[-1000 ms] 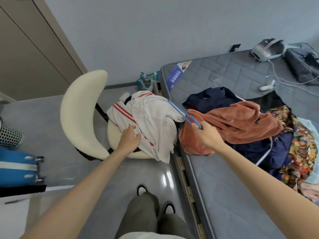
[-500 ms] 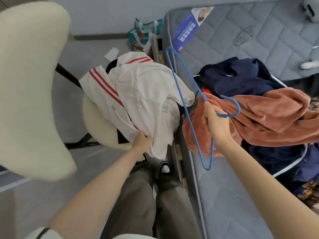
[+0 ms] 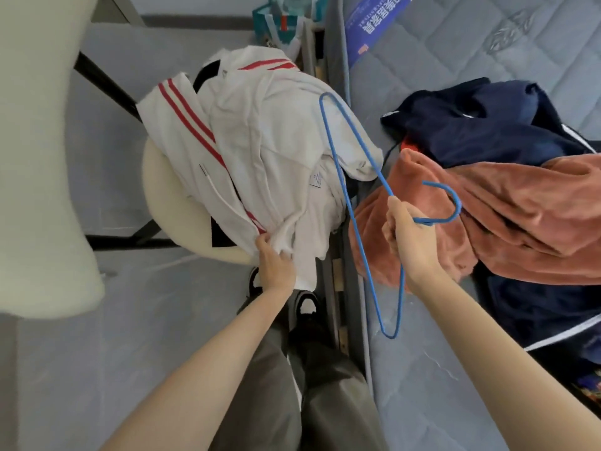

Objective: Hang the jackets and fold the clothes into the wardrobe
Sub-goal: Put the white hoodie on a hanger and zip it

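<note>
The left hand [image 3: 274, 266] pinches the near edge of the white jacket [image 3: 260, 151] with red stripes, fingers curled into the cloth. The right hand [image 3: 408, 236] is closed around the blue hanger [image 3: 458, 203], just below its hook.

A second ago the left hand gripped the jacket higher up, and the hanger was held low, so it showed only as a thin line pointing at the jacket. Now the left hand has slid down to the bottom edge. The right hand has lifted and turned the hanger, so its whole shape shows. One end of it reaches out past the right hand, over the jacket. The other end hangs back toward the person. The hook curls to the right of the right hand.

The jacket lies bunched on the chair seat [image 3: 175, 203], out past the left hand. It is not on the hanger yet. I think opening it up comes next, so the hanger can go inside.

Under and past the right hand, an orange fleece [image 3: 520, 216] and a dark blue top [image 3: 471, 125] are heaped on the bed [image 3: 439, 402], not folded yet
</note>
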Demonstrator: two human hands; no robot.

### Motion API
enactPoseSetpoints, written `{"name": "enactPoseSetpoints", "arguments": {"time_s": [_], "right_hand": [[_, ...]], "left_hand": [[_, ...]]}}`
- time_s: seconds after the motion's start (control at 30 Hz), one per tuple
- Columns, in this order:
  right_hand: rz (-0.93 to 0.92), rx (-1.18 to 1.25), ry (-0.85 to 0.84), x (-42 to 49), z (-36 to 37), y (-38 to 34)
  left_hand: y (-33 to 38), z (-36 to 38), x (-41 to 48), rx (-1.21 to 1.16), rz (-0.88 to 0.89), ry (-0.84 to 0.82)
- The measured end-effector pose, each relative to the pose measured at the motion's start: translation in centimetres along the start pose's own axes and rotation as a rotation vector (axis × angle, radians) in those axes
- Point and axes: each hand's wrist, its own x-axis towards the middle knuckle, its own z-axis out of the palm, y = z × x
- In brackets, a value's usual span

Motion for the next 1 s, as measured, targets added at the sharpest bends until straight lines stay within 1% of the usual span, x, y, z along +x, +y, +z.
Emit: {"name": "enactPoseSetpoints", "arguments": {"time_s": [0.07, 0.1, 0.23, 0.3, 0.4, 0.53, 0.6, 0.67, 0.73, 0.8, 0.9, 0.93, 1.0], "right_hand": [[-0.028, -0.090, -0.070, -0.4, -0.6, -0.9], [-0.041, -0.147, -0.114, -0.7, -1.0, -1.8], [-0.082, -0.342, -0.236, -1.9, -2.9, -6.5], [-0.123, -0.419, -0.241, -3.0, -4.1, -9.6], [-0.160, -0.438, -0.231, -4.5, -5.9, -14.7], [-0.152, -0.379, -0.335, -7.3, -7.0, -19.7], [-0.131, -0.366, -0.388, -8.6, -7.4, -21.8], [-0.108, -0.410, -0.447, -9.6, -8.0, -23.8], [-0.137, -0.471, -0.490, -10.3, -8.2, -25.0], [-0.213, -0.481, -0.476, -11.1, -7.7, -25.6], [-0.354, -0.410, -0.366, -12.3, -5.9, -26.4], [-0.393, -0.386, -0.347, -12.5, -5.4, -26.8], [-0.437, -0.364, -0.362, -13.0, -4.4, -27.7]], "left_hand": [[1.6, -2.0, -1.1, -0.023, 0.029, 0.009], [2.7, -3.5, -1.7, -0.018, 0.078, 0.032], [8.2, -10.6, -3.8, 0.108, 0.444, 0.218], [11.0, -13.9, -4.9, 0.105, 0.534, 0.244], [15.2, -17.9, -6.8, 0.071, 0.585, 0.268], [20.6, -22.3, -9.6, 0.138, 0.694, 0.306], [22.8, -24.1, -10.8, 0.224, 0.740, 0.377], [24.3, -25.7, -12.0, 0.320, 0.760, 0.501], [25.3, -27.1, -12.9, 0.357, 0.798, 0.579], [26.2, -28.2, -13.9, 0.338, 0.807, 0.555], [27.3, -29.3, -15.3, 0.350, 0.820, 0.486], [27.5, -29.5, -15.8, 0.376, 0.852, 0.495], [27.7, -30.1, -16.9, 0.396, 0.914, 0.539]]}}
